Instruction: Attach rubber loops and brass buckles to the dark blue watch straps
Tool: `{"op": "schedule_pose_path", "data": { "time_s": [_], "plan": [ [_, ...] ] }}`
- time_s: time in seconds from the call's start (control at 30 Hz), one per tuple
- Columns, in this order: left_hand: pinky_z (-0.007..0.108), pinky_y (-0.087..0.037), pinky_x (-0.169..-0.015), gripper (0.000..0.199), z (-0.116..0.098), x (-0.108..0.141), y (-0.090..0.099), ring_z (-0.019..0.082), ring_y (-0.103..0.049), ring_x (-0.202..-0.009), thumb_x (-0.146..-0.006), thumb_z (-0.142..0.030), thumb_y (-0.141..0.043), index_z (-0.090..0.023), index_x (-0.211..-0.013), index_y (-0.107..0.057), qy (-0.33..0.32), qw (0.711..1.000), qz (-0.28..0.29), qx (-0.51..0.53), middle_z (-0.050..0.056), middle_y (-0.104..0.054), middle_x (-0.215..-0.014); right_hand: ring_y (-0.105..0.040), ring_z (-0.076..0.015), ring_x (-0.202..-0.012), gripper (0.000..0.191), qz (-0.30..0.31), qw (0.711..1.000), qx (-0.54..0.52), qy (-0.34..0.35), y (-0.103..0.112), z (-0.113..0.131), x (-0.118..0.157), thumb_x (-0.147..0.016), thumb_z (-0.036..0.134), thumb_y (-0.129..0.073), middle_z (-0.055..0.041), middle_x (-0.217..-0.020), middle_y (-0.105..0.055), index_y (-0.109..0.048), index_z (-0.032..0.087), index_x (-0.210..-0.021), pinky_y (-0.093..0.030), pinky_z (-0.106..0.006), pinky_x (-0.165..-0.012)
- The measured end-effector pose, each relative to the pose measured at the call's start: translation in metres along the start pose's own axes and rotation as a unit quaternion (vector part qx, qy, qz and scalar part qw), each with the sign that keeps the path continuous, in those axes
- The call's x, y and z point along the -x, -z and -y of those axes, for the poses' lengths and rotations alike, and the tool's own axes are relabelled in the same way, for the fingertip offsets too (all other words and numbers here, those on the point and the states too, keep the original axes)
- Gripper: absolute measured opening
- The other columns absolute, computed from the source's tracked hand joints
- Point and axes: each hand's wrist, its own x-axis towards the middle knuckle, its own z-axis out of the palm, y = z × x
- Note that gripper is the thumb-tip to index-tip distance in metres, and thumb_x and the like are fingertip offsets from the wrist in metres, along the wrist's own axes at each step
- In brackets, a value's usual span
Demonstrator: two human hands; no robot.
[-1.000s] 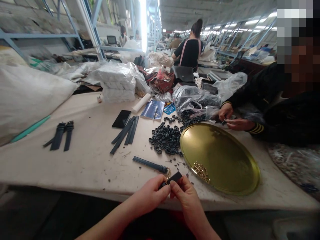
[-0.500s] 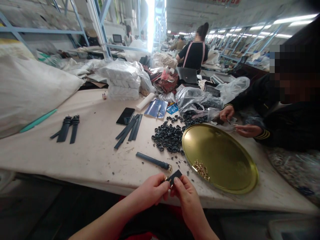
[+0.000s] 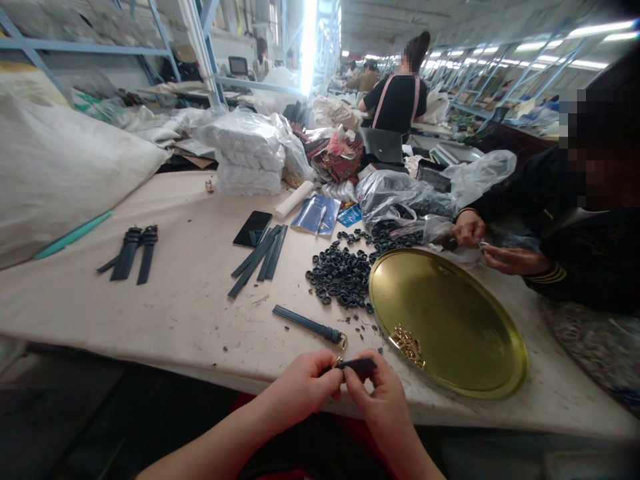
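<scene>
A dark strap (image 3: 361, 365) with a gold buckle is held between my two hands at the table's front edge. My left hand (image 3: 320, 381) pinches its buckle end; the buckle is mostly covered by fingers. On the other side, my right hand (image 3: 375, 390) grips the strap with thumb and fingers. Just beyond my hands lies another dark strap with a gold buckle (image 3: 310, 325). A heap of small dark strap loops (image 3: 343, 273) is farther back. To the right, gold buckle parts (image 3: 407, 345) sit in a round gold tray (image 3: 450, 320).
Loose dark straps (image 3: 257, 260) lie beside a black phone (image 3: 253, 228). Buckled straps (image 3: 131, 253) rest at left. Behind are a blue booklet (image 3: 316, 215) and plastic-wrapped stacks (image 3: 250, 150). At right, a co-worker's hands (image 3: 515, 259) hold something small near the tray.
The strap in my hands has been turned so that its edge faces up, and my right fingers have curled further around it. The view has shifted slightly.
</scene>
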Motion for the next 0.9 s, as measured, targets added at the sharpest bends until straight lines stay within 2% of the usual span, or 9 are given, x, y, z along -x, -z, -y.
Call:
{"op": "schedule_pose_path", "data": {
  "time_s": [0.13, 0.23, 0.3, 0.47, 0.57, 0.67, 0.73, 0.83, 0.9],
  "plan": [
    [0.020, -0.024, -0.045, 0.024, -0.008, 0.002, 0.001, 0.008, -0.037, -0.050, -0.077, -0.032, -0.042, -0.015, -0.061, -0.045, -0.032, 0.994, -0.041, -0.094, -0.005, -0.041, -0.052, -0.040, -0.0098, -0.058, 0.027, 0.066, 0.994, -0.077, -0.035, 0.009, 0.003, -0.011, -0.071, 0.042, -0.056, 0.0037, -0.059, -0.044, -0.047, 0.017, -0.067, -0.032, -0.023, -0.056],
    [0.019, -0.026, -0.047, 0.024, -0.012, 0.003, 0.006, 0.008, -0.039, -0.054, -0.077, -0.035, -0.045, -0.014, -0.067, -0.051, -0.035, 0.996, 0.001, -0.078, -0.004, -0.046, -0.057, -0.038, -0.0084, -0.055, 0.034, 0.154, 0.956, -0.217, -0.124, 0.011, 0.004, -0.019, -0.067, 0.048, -0.060, 0.0047, -0.057, -0.043, -0.045, 0.017, -0.068, -0.031, -0.022, -0.054],
    [0.019, -0.027, -0.047, 0.026, -0.009, -0.002, 0.011, 0.008, -0.040, -0.053, -0.076, -0.038, -0.047, -0.014, -0.071, -0.054, -0.025, 0.998, 0.018, -0.057, -0.004, -0.048, -0.057, -0.037, -0.0079, -0.054, 0.035, 0.172, 0.946, -0.233, -0.145, 0.009, 0.002, -0.022, -0.067, 0.048, -0.060, 0.0052, -0.056, -0.043, -0.045, 0.017, -0.070, -0.030, -0.022, -0.053],
    [0.019, -0.028, -0.044, 0.031, 0.007, -0.026, 0.019, 0.008, -0.039, -0.047, -0.071, -0.043, -0.054, -0.014, -0.064, -0.046, -0.003, 1.000, -0.020, -0.011, -0.005, -0.045, -0.051, -0.044, -0.0114, -0.063, 0.029, 0.128, 0.989, -0.069, -0.001, 0.009, 0.000, -0.028, -0.077, 0.046, -0.049, 0.0009, -0.066, -0.049, -0.052, 0.017, -0.071, -0.034, -0.024, -0.060],
    [0.019, -0.036, -0.045, 0.030, 0.004, -0.034, 0.022, 0.009, -0.046, -0.049, -0.071, -0.031, -0.054, -0.014, -0.095, -0.048, -0.028, 0.999, -0.020, 0.022, -0.003, -0.054, -0.063, -0.047, -0.0134, -0.065, 0.037, 0.187, 0.981, -0.032, 0.031, 0.024, 0.002, -0.044, -0.083, 0.048, -0.036, -0.0014, -0.068, -0.053, -0.056, 0.018, -0.075, -0.035, -0.025, -0.060],
    [0.019, -0.040, -0.049, 0.032, -0.007, -0.034, 0.024, 0.009, -0.047, -0.052, -0.079, -0.031, -0.045, -0.016, -0.107, -0.048, -0.060, 0.998, -0.012, -0.011, -0.003, -0.053, -0.064, -0.049, -0.0154, -0.066, 0.038, 0.098, 0.989, 0.102, 0.044, 0.042, 0.000, -0.073, -0.084, 0.048, -0.034, -0.0028, -0.069, -0.054, -0.056, 0.018, -0.077, -0.035, -0.027, -0.061],
    [0.018, -0.037, -0.047, 0.027, -0.012, -0.032, 0.024, 0.008, -0.044, -0.049, -0.082, -0.034, -0.041, -0.015, -0.095, -0.053, -0.054, 0.998, -0.024, -0.025, -0.003, -0.050, -0.060, -0.050, -0.0172, -0.070, 0.028, 0.002, 0.956, 0.286, 0.069, 0.047, -0.002, -0.093, -0.084, 0.040, -0.039, -0.0046, -0.075, -0.055, -0.056, 0.018, -0.079, -0.033, -0.029, -0.063],
    [0.017, -0.032, -0.042, 0.026, -0.009, -0.027, 0.024, 0.007, -0.040, -0.044, -0.081, -0.036, -0.041, -0.013, -0.089, -0.051, -0.042, 0.998, -0.049, -0.014, -0.004, -0.048, -0.056, -0.051, -0.0200, -0.072, 0.017, -0.030, 0.868, 0.486, 0.099, 0.043, -0.007, -0.112, -0.082, 0.027, -0.043, -0.0085, -0.080, -0.057, -0.056, 0.017, -0.077, -0.030, -0.032, -0.063],
    [0.017, -0.030, -0.039, 0.026, -0.004, -0.022, 0.024, 0.006, -0.037, -0.041, -0.081, -0.037, -0.041, -0.013, -0.089, -0.050, -0.041, 0.998, -0.050, -0.002, -0.005, -0.046, -0.054, -0.050, -0.0203, -0.073, 0.016, -0.038, 0.866, 0.488, 0.102, 0.039, -0.010, -0.114, -0.081, 0.023, -0.042, -0.0091, -0.078, -0.056, -0.055, 0.016, -0.074, -0.030, -0.032, -0.063]
  ]
}}
